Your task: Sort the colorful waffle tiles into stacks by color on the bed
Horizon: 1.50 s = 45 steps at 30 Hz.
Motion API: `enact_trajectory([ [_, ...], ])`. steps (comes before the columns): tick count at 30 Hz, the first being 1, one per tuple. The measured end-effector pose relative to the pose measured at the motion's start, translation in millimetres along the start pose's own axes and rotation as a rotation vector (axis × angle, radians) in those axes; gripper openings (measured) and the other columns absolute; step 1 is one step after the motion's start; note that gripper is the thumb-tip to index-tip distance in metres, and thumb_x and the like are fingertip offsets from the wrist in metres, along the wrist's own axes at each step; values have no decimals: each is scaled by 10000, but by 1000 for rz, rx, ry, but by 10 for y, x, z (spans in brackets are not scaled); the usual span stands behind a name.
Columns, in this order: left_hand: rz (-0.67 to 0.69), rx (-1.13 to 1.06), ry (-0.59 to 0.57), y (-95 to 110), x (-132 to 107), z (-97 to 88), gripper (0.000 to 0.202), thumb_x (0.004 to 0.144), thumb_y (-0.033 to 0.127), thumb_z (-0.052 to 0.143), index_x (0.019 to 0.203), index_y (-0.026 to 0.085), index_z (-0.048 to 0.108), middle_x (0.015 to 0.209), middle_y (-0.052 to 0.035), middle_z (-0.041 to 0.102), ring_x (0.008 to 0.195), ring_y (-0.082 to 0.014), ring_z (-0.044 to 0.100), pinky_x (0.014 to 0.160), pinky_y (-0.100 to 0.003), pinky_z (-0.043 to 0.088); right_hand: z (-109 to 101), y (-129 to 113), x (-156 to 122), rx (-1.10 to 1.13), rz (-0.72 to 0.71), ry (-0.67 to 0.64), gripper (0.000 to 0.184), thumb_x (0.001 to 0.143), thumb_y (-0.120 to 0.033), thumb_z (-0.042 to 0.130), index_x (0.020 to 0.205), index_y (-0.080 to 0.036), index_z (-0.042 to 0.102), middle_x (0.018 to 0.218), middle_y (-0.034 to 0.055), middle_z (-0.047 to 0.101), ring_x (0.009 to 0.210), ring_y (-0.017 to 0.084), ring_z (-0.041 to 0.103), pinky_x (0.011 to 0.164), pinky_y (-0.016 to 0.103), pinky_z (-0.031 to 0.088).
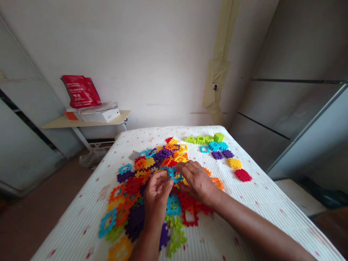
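Note:
A heap of colourful plastic interlocking tiles lies on the bed or table in front of me. My left hand [157,188] is curled with thumb and fingers together at the left edge of a blue window-shaped interlocking tile [177,176]. From the right, my right hand [196,181] reaches over the same blue tile, its fingers and thumb at the right edge; part of the tile is hidden under them. Just below, another blue window tile [173,206] lies in the heap. A dark purple tile [135,222] and a red square frame tile [190,218] are near my wrists.
Sorted tiles lie at the right: green stacks [219,137], blue stacks [214,146], purple tiles [227,154], a yellow stack [235,163] and a red stack [243,175]. The cover [261,206] is white and ribbed. A small side table [125,115] carries a red bag [80,91] and a white box [104,115].

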<state>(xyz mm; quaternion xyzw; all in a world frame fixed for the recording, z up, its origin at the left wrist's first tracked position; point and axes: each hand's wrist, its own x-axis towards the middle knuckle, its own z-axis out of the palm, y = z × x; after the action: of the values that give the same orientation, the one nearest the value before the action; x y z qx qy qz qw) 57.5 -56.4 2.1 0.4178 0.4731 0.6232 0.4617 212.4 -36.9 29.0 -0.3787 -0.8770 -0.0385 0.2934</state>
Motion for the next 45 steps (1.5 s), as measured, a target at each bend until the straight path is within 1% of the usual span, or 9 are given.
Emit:
enact_trajectory([
  [5, -18, 66, -24, -8, 18, -18, 391, 657, 414, 694, 936, 147, 638, 655, 6, 599, 553, -104, 526, 524, -214, 431, -30, -23, 4, 14, -118, -14, 357, 872, -195, 475, 1228, -175, 480, 1202, 116, 580, 1020, 211, 521, 853, 358, 440],
  [9, -38, 49, 78, -69, 52, -44, 374, 621, 416, 716, 874, 160, 616, 635, 16, 604, 523, -104, 526, 503, -209, 429, -77, -63, 12, 53, 13, 41, 345, 853, -267, 527, 1178, -153, 510, 1245, 141, 536, 1087, 218, 498, 895, 358, 430],
  [15, -32, 23, 97, -107, 73, -52, 329, 602, 429, 731, 770, 185, 589, 657, 18, 621, 596, -123, 561, 551, -206, 443, 18, -134, -1, 3, 124, 24, 423, 808, -428, 584, 1127, -156, 532, 1035, 107, 603, 929, 232, 517, 796, 371, 440],
  [20, -35, 32, 90, -69, 60, -28, 294, 614, 429, 725, 738, 200, 588, 638, 30, 599, 591, -112, 534, 545, -198, 435, 136, -135, -24, -26, 153, 33, 416, 817, -354, 568, 1170, -145, 504, 1020, 106, 603, 939, 233, 510, 825, 377, 429],
  [29, -43, 30, 99, -102, 44, -30, 271, 650, 424, 708, 764, 209, 589, 614, 29, 579, 543, -114, 529, 500, -207, 434, 107, -168, -24, 40, 85, 63, 401, 826, -317, 571, 1181, -134, 533, 1101, 133, 587, 1002, 230, 529, 850, 372, 455],
  [33, -23, -28, 103, -111, 41, -13, 352, 714, 449, 655, 969, 217, 586, 744, -15, 666, 659, -156, 625, 576, -244, 487, -50, 350, 69, 122, 231, 159, 369, 813, -307, 599, 1160, -187, 570, 1094, 93, 600, 995, 192, 555, 834, 321, 466],
  [39, 14, -64, 131, -152, 57, -38, 366, 745, 420, 641, 1036, 207, 586, 842, -35, 689, 742, -155, 651, 621, -233, 494, -360, 1620, 14, -257, 888, 201, 339, 761, -314, 644, 1058, -152, 657, 1043, 111, 649, 944, 210, 598, 827, 284, 433],
  [42, 12, -51, 135, -181, 70, -60, 374, 739, 425, 645, 1037, 206, 593, 856, -37, 690, 752, -165, 653, 624, -244, 501, -356, 1926, -95, -340, 1044, 95, 380, 760, -347, 621, 1096, -172, 653, 1066, 103, 652, 953, 210, 604, 782, 258, 428],
  [45, 6, -52, 145, -195, 77, -66, 362, 738, 427, 645, 1028, 216, 594, 851, -34, 692, 741, -178, 653, 612, -262, 506, -287, 2009, -138, -387, 1077, -9, 385, 761, -365, 600, 1099, -189, 654, 1081, 105, 643, 964, 216, 598, 740, 256, 425],
])
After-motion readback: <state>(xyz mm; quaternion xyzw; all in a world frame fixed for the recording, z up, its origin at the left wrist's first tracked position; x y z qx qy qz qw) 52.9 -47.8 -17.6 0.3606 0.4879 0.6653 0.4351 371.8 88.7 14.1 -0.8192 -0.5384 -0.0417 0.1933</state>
